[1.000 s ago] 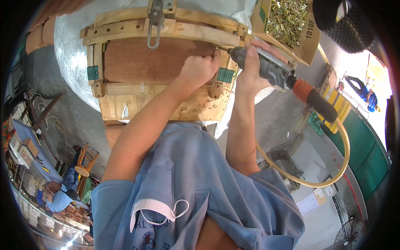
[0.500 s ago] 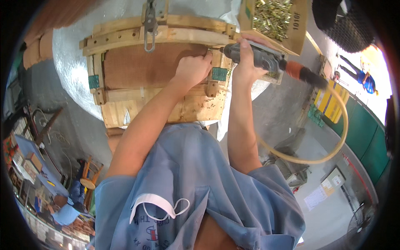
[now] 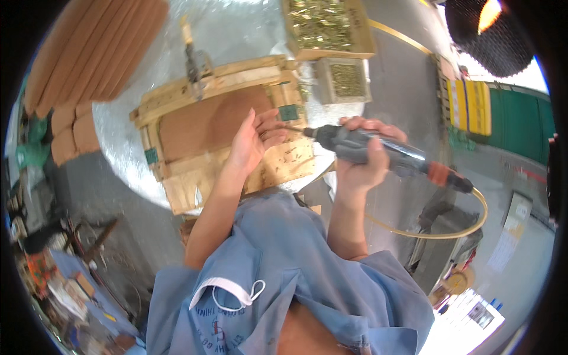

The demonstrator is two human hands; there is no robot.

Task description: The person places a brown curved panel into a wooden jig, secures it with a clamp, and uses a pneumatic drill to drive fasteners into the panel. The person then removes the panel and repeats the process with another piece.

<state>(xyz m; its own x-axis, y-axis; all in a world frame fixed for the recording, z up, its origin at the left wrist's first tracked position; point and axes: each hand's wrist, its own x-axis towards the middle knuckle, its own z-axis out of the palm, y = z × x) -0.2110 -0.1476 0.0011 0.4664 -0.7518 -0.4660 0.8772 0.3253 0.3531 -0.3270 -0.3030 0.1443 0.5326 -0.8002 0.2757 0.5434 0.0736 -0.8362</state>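
My right hand (image 3: 370, 163) is wrapped round a grey, air-hose-fed power screwdriver (image 3: 349, 145), its bit pointing left. Fingers apart, my left hand (image 3: 251, 142) is beside the bit's tip; whether a fingertip touches the bit or a small screw is there, I cannot tell. Below both hands lies a wooden jig (image 3: 236, 174) with a brown fabric-like panel (image 3: 195, 127) set in its frame. Green blocks (image 3: 288, 112) sit at the frame's sides, and a metal toggle clamp (image 3: 194, 71) stands at its far edge.
Beyond the jig are a cardboard box (image 3: 331, 54) of brass-coloured screws and a smaller tray (image 3: 325, 80) of fasteners. Stacked brown panels (image 3: 97, 53) rise at the far left. The yellow hose (image 3: 449, 235) loops at the right. A dark fan-like mesh (image 3: 488, 35) is at upper right.
The screwdriver has come away from the jig's far right corner, back toward me. My left fingers, closed at the bit before, have spread. The whole view has shifted and turned.
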